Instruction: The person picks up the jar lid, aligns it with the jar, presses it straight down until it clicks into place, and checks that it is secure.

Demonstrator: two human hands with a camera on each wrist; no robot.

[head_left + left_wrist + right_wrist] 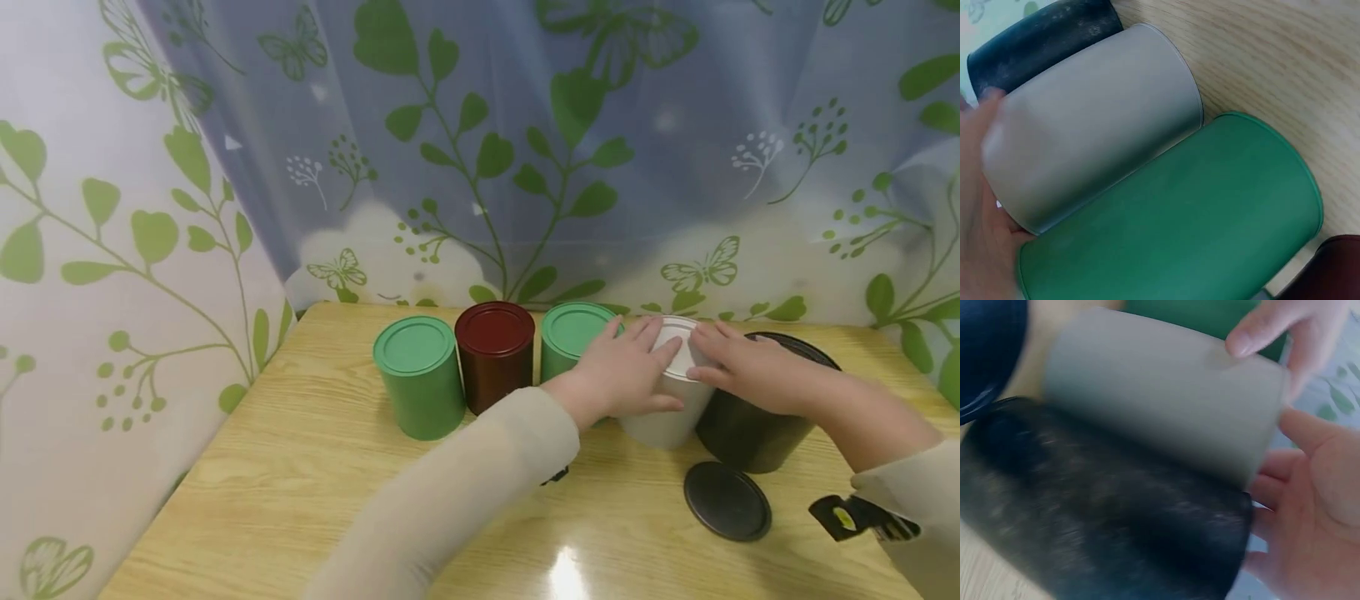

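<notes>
A white canister (660,421) with a white lid (681,354) stands upright between both hands. My left hand (626,371) lies over the left side of its top, fingers spread and thumb down by the wall. From the other side my right hand (765,367) touches the lid's right edge with extended fingers, its palm over a black canister (753,433). In the left wrist view the white canister (1091,119) sits against a green canister (1179,212). The right wrist view shows the black canister (1110,506) close beside the white one (1166,387).
Left of the hands stand a green canister (573,329), a dark red canister (495,375) and another green canister (422,396), all lidded. A round black lid (727,502) lies on the wooden table (300,500) before the black canister. A patterned curtain (480,167) hangs behind.
</notes>
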